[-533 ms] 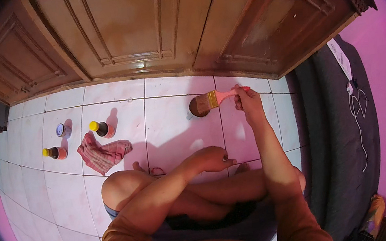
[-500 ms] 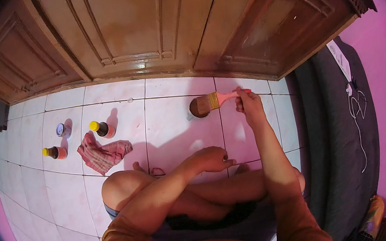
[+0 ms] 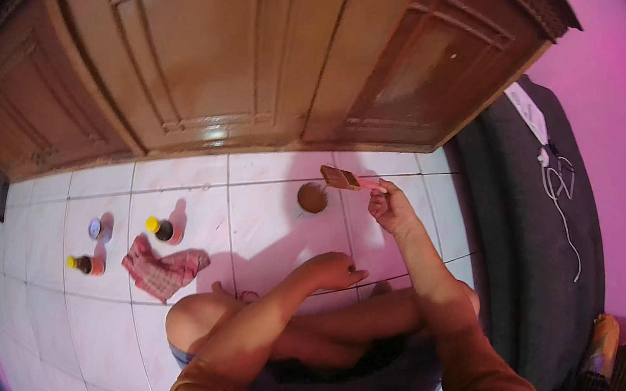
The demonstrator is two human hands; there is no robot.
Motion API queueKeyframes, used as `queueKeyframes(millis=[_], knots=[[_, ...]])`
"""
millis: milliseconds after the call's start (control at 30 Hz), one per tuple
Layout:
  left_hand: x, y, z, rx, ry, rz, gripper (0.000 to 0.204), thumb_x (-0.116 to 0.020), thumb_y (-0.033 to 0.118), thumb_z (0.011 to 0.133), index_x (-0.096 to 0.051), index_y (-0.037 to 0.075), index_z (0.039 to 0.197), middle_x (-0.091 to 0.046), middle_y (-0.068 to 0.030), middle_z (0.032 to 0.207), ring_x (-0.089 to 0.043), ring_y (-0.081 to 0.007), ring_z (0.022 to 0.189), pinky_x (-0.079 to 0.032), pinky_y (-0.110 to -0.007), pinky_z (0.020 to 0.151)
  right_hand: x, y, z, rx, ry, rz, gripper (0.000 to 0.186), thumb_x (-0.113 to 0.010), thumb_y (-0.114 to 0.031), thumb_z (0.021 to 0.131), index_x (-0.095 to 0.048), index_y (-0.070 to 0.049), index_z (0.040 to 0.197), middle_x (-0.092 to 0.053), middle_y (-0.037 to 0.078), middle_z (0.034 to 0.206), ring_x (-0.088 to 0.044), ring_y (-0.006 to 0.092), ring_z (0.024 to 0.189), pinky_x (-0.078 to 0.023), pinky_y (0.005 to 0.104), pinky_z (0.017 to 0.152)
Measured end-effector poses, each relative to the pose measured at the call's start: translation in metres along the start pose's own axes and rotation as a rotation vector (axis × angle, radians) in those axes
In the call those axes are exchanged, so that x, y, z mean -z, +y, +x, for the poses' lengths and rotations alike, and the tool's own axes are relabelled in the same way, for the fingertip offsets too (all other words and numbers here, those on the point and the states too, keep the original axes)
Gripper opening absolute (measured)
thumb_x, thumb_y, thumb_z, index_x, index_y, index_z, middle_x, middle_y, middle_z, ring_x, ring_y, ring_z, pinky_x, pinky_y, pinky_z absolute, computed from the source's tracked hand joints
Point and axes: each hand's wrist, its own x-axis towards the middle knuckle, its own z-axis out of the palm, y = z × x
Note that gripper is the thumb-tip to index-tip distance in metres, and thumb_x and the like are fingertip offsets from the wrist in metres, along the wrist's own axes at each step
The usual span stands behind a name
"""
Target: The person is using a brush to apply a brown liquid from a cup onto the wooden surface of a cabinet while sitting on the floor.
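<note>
A paintbrush (image 3: 340,178) with a reddish handle and brown-wet bristles is in my right hand (image 3: 391,205). My fingers pinch its handle end, and the bristles point left, raised near the cabinet's base. Left of the brush, a small cup of brown liquid (image 3: 312,197) stands on the floor; bristles and cup are apart. My left hand (image 3: 334,270) hangs loosely curled above my crossed legs, its thumb apart from the fingers and no object visible in it. The brown wooden cabinet (image 3: 219,66) with panelled doors rises in front of me, glossy in places.
To the left on the white tiles are two yellow-capped dark bottles (image 3: 164,229), a small round tin (image 3: 98,230) and a crumpled red checked cloth (image 3: 162,270). At right lies a dark grey cushion or mattress (image 3: 516,225) bearing a white power strip (image 3: 526,113) with its cable.
My right hand has lifted the brush off the cup, and its bristles now tilt up toward the cabinet. The view has shifted slightly; my left hand stays over my legs.
</note>
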Motion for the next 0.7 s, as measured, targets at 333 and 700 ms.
queueKeyframes(millis=[333,700], knots=[[0.005,0.000,-0.001,0.028,-0.035,-0.013,0.065,-0.045,0.059,0.092,-0.067,0.000,0.107,-0.066,-0.0216,0.106,-0.061,-0.0374,0.100,-0.048,-0.043,0.089,-0.030,-0.110,-0.069,0.841,0.085,-0.016,0.018,-0.055,-0.019,0.096,-0.053,-0.001,0.096,-0.065,0.011,0.078,-0.063,0.0185,0.061,-0.053,0.0293,0.055],[0.000,-0.003,0.005,0.057,-0.016,0.003,0.060,-0.046,0.057,0.094,-0.067,0.003,0.107,-0.067,-0.0217,0.105,-0.063,-0.0372,0.100,-0.049,-0.043,0.088,-0.057,-0.173,-0.033,1.096,0.231,-0.235,0.015,-0.053,-0.015,0.094,-0.051,-0.001,0.093,-0.061,0.009,0.071,-0.058,0.0166,0.052,-0.048,0.0284,0.045]])
